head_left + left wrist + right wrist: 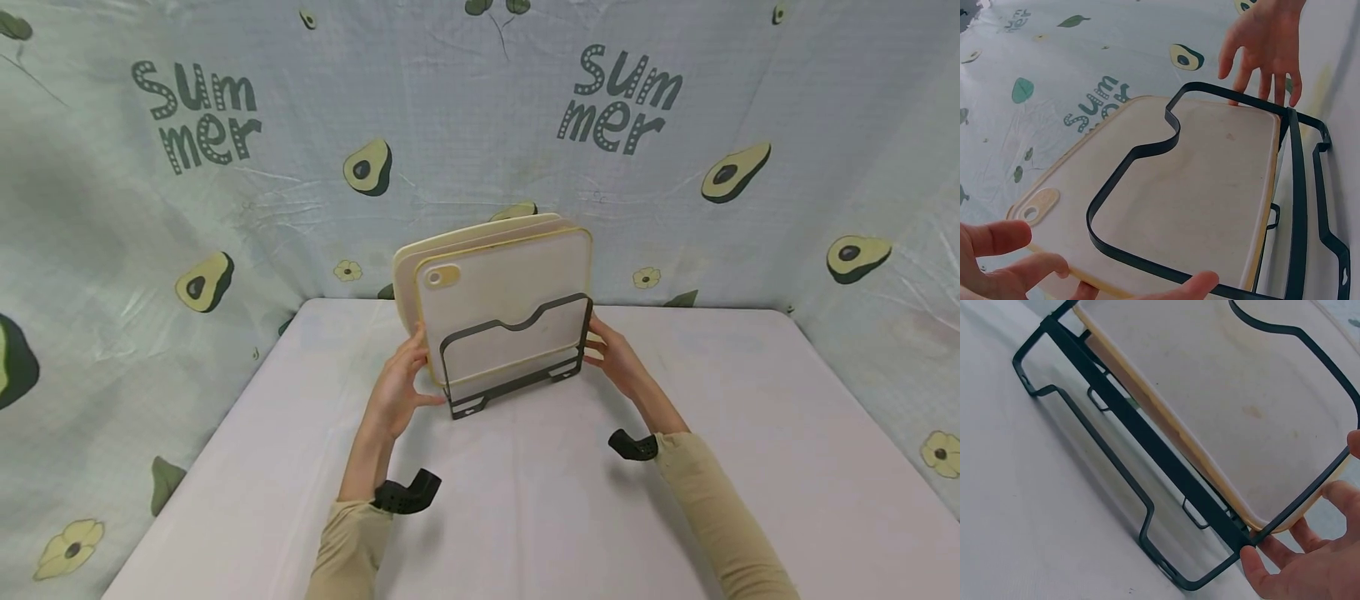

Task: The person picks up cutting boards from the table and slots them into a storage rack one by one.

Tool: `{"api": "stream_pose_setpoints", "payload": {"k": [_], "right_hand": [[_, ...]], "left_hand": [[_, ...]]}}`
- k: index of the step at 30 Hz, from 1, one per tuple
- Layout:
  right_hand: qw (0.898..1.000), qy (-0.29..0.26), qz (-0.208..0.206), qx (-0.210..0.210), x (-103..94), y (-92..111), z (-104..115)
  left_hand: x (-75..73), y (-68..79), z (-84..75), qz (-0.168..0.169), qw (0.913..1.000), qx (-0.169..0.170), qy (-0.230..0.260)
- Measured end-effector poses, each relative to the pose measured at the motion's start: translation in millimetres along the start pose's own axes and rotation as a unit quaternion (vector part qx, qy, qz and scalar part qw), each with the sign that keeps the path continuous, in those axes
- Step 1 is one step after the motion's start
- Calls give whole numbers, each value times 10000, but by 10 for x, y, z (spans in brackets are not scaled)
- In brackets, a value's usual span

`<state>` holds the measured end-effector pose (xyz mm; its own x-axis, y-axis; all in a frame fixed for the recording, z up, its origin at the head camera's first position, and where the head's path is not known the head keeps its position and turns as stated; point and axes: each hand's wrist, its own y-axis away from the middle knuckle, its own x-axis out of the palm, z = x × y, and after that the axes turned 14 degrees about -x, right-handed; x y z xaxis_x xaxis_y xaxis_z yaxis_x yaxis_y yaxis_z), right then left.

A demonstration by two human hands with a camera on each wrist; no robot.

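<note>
A dark metal rack (pixel 517 390) stands at a slant on the table and holds several pale cutting boards. The front cutting board (pixel 517 275) has a yellow rim and a yellow patch with a hole at its upper left corner. My left hand (pixel 393 387) holds the rack's left end, its thumb in front by the lower corner and fingers up along the board edges. At the opposite end, my right hand (pixel 618 354) grips the rack's side. In the right wrist view its fingers (pixel 1335 494) bend round the frame and board corner. Part of the right hand hides behind the rack.
A white table (pixel 300 467) spreads beneath the rack. Behind and beside it hangs a pale cloth (pixel 465 100) printed with avocados and lettering. Each wrist wears a black mount, the left mount (pixel 408 492) and the right mount (pixel 633 446).
</note>
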<state>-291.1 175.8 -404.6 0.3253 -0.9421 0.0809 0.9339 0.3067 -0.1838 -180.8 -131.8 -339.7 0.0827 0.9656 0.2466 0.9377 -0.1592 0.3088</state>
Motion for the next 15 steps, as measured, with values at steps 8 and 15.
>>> {"api": "stream_pose_setpoints", "payload": {"k": [8,15], "right_hand": [[9999,-90,33,60,-23,-1,-23],[9997,-103,176,113,-44,3,-33]], "left_hand": [[12,-8,2,-12,10000,57,-37],[-6,-33,-2,28,10000,3,-36]]}}
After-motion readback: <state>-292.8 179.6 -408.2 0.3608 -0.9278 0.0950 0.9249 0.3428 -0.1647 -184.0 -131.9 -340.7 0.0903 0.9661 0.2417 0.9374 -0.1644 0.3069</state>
